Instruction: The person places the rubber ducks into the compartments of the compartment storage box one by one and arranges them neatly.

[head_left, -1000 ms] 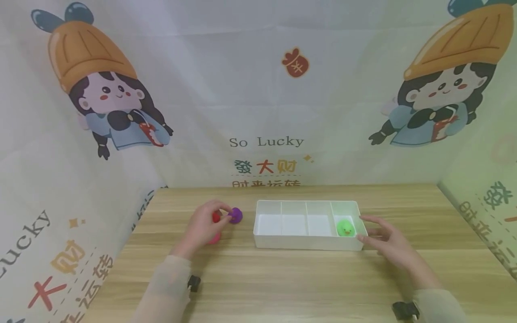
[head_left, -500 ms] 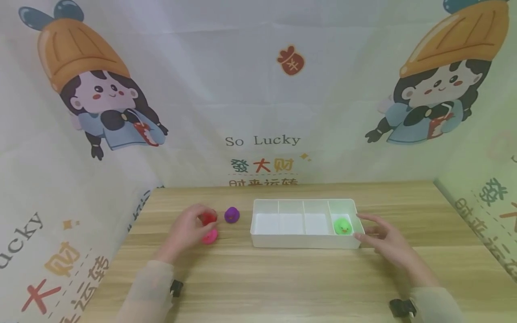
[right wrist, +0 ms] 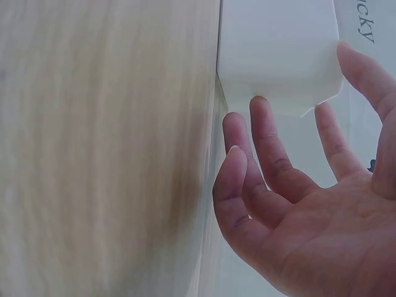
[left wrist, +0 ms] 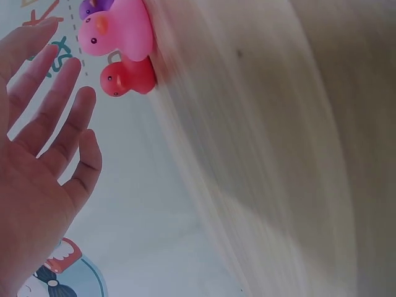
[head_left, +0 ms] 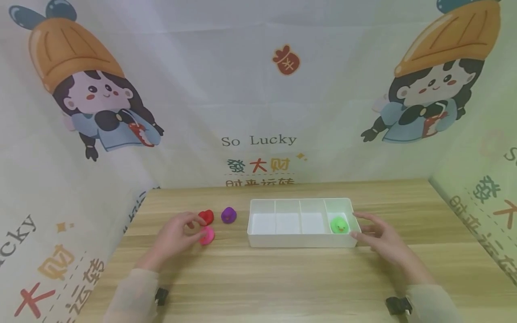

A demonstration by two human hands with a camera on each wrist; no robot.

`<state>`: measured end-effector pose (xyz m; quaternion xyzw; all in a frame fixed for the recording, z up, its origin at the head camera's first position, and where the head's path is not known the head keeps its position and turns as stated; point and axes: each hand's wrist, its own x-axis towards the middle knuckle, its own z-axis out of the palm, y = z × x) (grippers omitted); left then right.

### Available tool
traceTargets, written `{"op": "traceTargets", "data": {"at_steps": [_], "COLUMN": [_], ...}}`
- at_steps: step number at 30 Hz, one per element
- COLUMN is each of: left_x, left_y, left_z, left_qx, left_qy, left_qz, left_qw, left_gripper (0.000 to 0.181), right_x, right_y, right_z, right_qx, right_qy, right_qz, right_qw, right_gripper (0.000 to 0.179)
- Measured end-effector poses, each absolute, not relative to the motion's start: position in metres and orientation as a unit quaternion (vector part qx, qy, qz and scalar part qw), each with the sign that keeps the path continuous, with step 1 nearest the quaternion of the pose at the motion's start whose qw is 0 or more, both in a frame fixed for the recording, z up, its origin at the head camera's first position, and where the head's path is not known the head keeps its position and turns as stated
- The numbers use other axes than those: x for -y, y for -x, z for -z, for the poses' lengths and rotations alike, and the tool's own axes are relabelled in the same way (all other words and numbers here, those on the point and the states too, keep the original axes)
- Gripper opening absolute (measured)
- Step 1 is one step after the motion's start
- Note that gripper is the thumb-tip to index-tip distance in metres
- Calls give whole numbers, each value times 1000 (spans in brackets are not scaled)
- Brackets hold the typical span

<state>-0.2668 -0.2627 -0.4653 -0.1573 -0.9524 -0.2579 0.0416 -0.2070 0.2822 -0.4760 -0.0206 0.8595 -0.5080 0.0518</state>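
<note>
In the head view my left hand (head_left: 177, 235) is beside a pink toy duck (head_left: 208, 235) and a red toy duck (head_left: 206, 217). The left wrist view has its fingers spread, apart from the pink duck (left wrist: 127, 31) and red duck (left wrist: 137, 77). A purple toy duck (head_left: 229, 215) sits just right of these. My right hand (head_left: 381, 237) rests its fingertips on the right end of a white divided box (head_left: 299, 241); in the right wrist view they touch the end wall (right wrist: 278, 55). A green toy duck (head_left: 339, 225) lies in the rightmost compartment.
All of it stands on a wood-grain table (head_left: 282, 282). Printed cloth (head_left: 258, 98) hangs behind and at both sides. Dark wrist devices (head_left: 399, 306) sit on both forearms.
My left hand has moved left, from the purple duck past the red one to beside the pink duck. My right hand stays at the box's end. The head view has shifted slightly.
</note>
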Motion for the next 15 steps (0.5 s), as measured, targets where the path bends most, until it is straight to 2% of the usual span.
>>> {"op": "traceTargets", "data": {"at_steps": [15], "left_x": [270], "left_y": [263], "left_z": [474], "left_qx": [952], "left_qy": [177], "left_qz": [246], "left_qw": [38], "left_gripper": [26], "right_x": [-283], "right_y": [206], "right_z": [476], "right_qx": [-865], "right_qy": [19], "right_qz": [498], "right_qw": [59], "right_gripper": [68]}}
